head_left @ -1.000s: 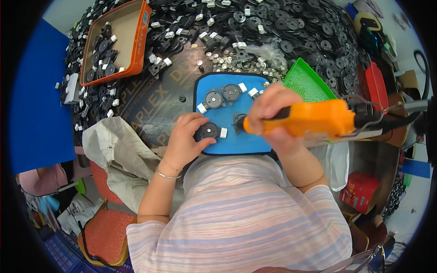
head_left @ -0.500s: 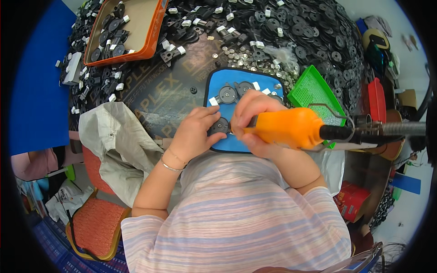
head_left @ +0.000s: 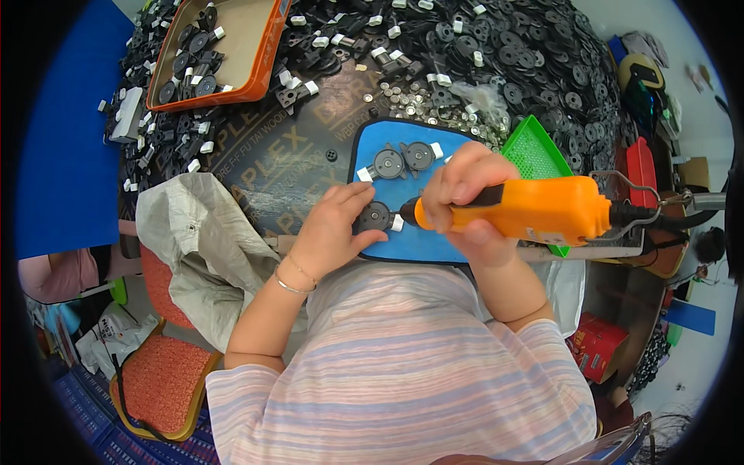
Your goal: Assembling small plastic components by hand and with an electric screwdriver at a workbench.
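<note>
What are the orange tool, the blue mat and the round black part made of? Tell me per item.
Orange tool: likely moulded plastic casing, smooth with a slight sheen. Blue mat: looks like matte rubber or soft plastic, flat with rounded edges; I can't tell which. Round black part: seemingly dull black plastic with a white end piece.

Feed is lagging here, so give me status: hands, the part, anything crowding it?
Left hand steadies round black part on blue mat. Right hand has grip on orange electric screwdriver, tip at part. Two more parts just beyond, apart.
</note>
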The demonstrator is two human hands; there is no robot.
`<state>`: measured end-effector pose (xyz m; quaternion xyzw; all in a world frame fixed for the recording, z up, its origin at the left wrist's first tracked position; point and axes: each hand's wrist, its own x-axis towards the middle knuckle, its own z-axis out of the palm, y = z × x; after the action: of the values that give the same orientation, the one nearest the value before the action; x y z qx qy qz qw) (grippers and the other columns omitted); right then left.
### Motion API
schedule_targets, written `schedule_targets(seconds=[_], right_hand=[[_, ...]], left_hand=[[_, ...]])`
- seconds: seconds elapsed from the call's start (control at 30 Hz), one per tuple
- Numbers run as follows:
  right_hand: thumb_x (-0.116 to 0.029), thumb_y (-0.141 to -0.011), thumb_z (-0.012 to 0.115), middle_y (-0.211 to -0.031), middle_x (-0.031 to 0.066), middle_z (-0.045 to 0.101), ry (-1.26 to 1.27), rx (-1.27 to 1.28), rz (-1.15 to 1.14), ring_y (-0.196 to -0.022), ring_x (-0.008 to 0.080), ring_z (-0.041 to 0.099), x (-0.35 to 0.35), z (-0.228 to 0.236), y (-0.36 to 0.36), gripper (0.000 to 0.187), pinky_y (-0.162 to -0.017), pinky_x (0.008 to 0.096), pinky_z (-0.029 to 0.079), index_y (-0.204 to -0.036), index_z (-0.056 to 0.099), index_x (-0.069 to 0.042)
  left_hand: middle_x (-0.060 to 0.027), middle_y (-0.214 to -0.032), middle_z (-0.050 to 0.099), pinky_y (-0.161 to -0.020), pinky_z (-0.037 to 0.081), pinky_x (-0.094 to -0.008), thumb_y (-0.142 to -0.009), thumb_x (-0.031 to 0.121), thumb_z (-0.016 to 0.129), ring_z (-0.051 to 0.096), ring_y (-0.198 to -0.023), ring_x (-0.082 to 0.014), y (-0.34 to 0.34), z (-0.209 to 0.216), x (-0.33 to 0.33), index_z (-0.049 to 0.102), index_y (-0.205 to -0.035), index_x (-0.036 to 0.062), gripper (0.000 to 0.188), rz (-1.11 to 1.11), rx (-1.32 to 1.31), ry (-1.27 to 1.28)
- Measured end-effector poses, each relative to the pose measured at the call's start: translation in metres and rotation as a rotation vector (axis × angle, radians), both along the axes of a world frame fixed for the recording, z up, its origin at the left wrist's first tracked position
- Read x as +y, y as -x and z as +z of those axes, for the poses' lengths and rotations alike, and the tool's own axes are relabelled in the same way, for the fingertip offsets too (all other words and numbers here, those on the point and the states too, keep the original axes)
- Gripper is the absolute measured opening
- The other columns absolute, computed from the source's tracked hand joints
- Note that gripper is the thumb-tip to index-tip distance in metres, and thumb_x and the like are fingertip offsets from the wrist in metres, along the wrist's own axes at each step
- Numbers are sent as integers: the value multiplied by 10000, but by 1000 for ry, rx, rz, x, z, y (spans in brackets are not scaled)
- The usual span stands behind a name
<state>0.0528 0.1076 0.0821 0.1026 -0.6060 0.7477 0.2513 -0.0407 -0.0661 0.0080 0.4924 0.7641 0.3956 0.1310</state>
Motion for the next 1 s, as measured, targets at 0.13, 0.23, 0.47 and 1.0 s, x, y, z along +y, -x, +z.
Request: schedule_targets(seconds=[0.13, 0.23, 0.47, 1.0], right_hand=[[-243, -806, 706, -913, 84, 471, 136, 36, 59, -612, 157, 551, 2, 2, -1, 304, -574, 267, 446, -941, 522, -42], [-225, -803, 716, -929, 93, 462, 181, 79, 106, -651, 158, 556, 2, 2, -2, 310, -613, 271, 461, -964, 520, -46], [-225, -816, 706, -920, 75, 445, 188, 0, 108, -710, 160, 557, 1, 14, -12, 284, -666, 297, 461, -956, 514, -70], [-283, -822, 671, -902, 74, 468, 23, 55, 9, -568, 140, 534, -3, 10, -8, 308, -557, 275, 445, -934, 502, -51]], left_hand=[[-106, -1102, 614, -841, 456, -378, -665, 177, 776, 556, -980, -291, -5, 10, 4, 648, -1050, 43, 427, 42, 21, -70], [-67, -1071, 624, -837, 422, -382, -672, 134, 756, 555, -963, -266, -8, 2, 9, 678, -944, 93, 286, 6, 20, -135], [-21, -998, 646, -857, 386, -387, -686, 95, 729, 555, -950, -243, -10, -6, 12, 665, -751, 97, 91, 66, 23, -179], [-25, -978, 652, -883, 365, -384, -666, 137, 754, 558, -947, -240, -11, -7, 10, 683, -773, 95, 136, 97, 19, -168]])
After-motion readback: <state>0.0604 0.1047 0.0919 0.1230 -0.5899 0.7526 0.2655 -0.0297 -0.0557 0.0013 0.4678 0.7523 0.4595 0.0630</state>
